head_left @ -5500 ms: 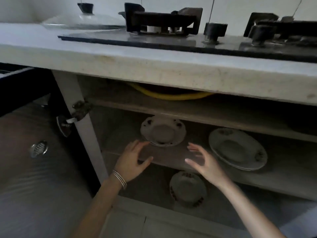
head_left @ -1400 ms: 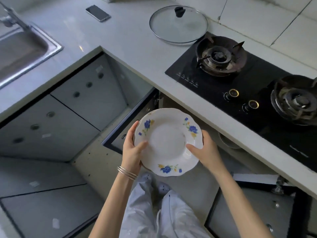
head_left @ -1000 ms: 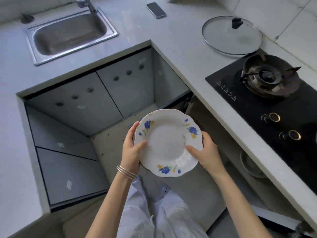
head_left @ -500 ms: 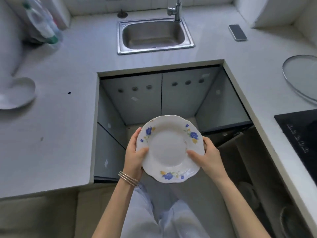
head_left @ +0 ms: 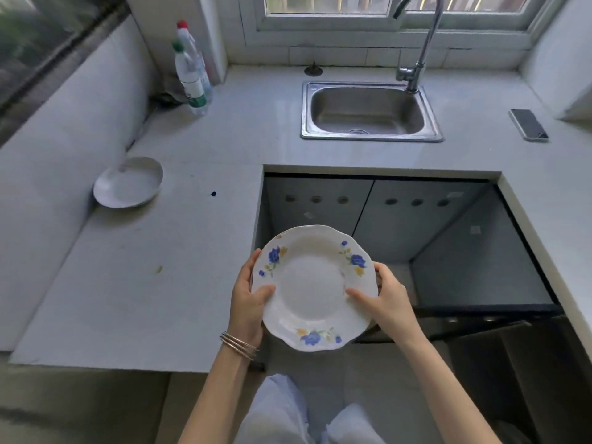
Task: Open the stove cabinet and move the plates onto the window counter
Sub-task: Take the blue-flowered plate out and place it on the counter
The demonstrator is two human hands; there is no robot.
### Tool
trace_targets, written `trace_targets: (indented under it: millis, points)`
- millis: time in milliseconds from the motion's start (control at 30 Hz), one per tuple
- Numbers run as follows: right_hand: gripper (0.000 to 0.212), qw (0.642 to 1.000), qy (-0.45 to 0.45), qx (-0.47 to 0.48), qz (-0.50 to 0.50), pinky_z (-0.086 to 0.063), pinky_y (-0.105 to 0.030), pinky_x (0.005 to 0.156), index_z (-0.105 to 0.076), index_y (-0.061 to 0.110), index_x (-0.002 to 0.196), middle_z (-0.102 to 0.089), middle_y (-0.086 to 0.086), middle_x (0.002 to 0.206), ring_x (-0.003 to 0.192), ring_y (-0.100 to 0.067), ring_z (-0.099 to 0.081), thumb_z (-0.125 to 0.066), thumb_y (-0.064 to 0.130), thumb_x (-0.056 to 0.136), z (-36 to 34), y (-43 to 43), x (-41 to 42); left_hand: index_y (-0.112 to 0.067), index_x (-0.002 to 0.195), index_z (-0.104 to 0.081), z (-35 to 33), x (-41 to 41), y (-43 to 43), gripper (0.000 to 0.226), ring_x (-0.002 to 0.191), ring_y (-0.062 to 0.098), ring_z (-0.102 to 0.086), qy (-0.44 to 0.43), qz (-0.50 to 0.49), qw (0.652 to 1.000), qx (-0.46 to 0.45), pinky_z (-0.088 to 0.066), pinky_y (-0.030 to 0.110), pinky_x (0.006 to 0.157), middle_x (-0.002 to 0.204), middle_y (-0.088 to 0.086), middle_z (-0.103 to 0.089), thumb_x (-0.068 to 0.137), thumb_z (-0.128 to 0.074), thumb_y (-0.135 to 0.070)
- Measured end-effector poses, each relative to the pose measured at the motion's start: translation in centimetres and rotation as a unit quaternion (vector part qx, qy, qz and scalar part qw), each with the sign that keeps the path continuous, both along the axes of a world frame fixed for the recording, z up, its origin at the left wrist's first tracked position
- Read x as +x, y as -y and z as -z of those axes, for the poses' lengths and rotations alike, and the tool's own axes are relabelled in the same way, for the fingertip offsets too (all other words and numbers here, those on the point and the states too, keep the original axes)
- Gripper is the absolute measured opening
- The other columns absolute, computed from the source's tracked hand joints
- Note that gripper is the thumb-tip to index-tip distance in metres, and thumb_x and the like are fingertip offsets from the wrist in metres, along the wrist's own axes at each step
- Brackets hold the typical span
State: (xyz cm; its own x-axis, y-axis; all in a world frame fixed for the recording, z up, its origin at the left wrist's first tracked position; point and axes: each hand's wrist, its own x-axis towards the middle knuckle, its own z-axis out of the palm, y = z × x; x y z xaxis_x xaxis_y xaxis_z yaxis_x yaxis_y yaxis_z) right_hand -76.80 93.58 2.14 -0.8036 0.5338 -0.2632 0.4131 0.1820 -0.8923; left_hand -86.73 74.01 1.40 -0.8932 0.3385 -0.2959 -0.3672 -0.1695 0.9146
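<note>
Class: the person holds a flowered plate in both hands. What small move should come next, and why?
Probably carry the plate forward-left and set it on the counter. Both hands, left and right, grip its rim over the floor gap, and bare counter lies near the white dish.

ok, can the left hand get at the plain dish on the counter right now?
Probably not yet: the left hand and right hand both grip the flowered plate. The counter toward the dish looks bare.

On the surface [head_left: 192, 251], a bowl [head_left: 128, 182] lies far left, bottles [head_left: 190, 75] stand behind it, the sink [head_left: 368, 112] sits far centre, a phone [head_left: 528, 125] to its right.
</note>
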Motion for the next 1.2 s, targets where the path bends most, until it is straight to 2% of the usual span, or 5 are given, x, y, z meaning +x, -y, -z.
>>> trace_targets:
  millis: [233, 667, 900, 1033, 1200]
  points:
    - [0.041, 0.999, -0.003, 0.011, -0.047, -0.046, -0.005, 0.060, -0.050, 0.023, 0.108, -0.060, 0.016, 0.096, 0.087, 0.005, -0.057, -0.074, 0.013, 0.077, -0.1, 2.8, -5.7, -0.030, 0.121, -0.047, 0.0, -4.2, 3.8, 0.059, 0.107, 0.029, -0.056, -0.006, -0.049, 0.999, -0.007, -0.058, 0.038, 0.075, 0.121, 0.007, -0.055, 0.081, -0.050, 0.014]
    - [0.044, 0.973, 0.029, 0.067, -0.219, -0.046, -0.007, 0.057, -0.050, 0.017, 0.117, -0.059, 0.013, 0.095, 0.082, 0.007, -0.055, -0.072, 0.020, 0.078, 0.4, 4.4, -19.1, -0.016, 0.130, -0.046, 1.2, -11.3, 7.0, 0.063, 0.111, 0.029, -0.057, 0.031, -0.225, 0.974, -0.004, -0.048, 0.045, 0.093, 0.125, 0.012, -0.057, 0.079, -0.042, 0.021]
    - [0.044, 0.924, 0.027, 0.116, -0.363, -0.048, -0.015, 0.061, -0.048, 0.020, 0.115, -0.059, 0.015, 0.092, 0.080, 0.000, -0.059, -0.070, 0.032, 0.079, 0.2, 3.5, -29.5, -0.009, 0.130, -0.048, 2.3, -16.8, 6.1, 0.062, 0.110, 0.030, -0.058, 0.036, -0.360, 0.931, -0.041, -0.048, 0.047, 0.093, 0.124, 0.013, -0.059, 0.076, -0.045, 0.021]
    - [0.046, 0.895, 0.011, 0.138, -0.424, -0.055, -0.032, 0.069, -0.047, 0.018, 0.117, -0.062, 0.010, 0.091, 0.082, -0.013, -0.063, -0.069, 0.035, 0.081, 0.5, 3.7, -35.0, -0.003, 0.120, -0.053, 2.4, -20.0, 5.3, 0.053, 0.106, 0.034, -0.059, 0.046, -0.454, 0.889, -0.047, -0.051, 0.046, 0.087, 0.117, 0.016, -0.062, 0.073, -0.048, 0.020]
    - [0.049, 0.892, -0.019, 0.089, -0.443, -0.046, -0.009, 0.058, -0.046, 0.014, 0.126, -0.059, 0.008, 0.100, 0.085, -0.007, -0.060, -0.067, 0.023, 0.083, 1.0, 5.6, -40.0, -0.007, 0.117, -0.058, 2.2, -22.6, 5.9, 0.058, 0.101, 0.027, -0.063, 0.022, -0.504, 0.862, -0.048, -0.052, 0.041, 0.084, 0.115, 0.013, -0.064, 0.060, -0.055, 0.003]
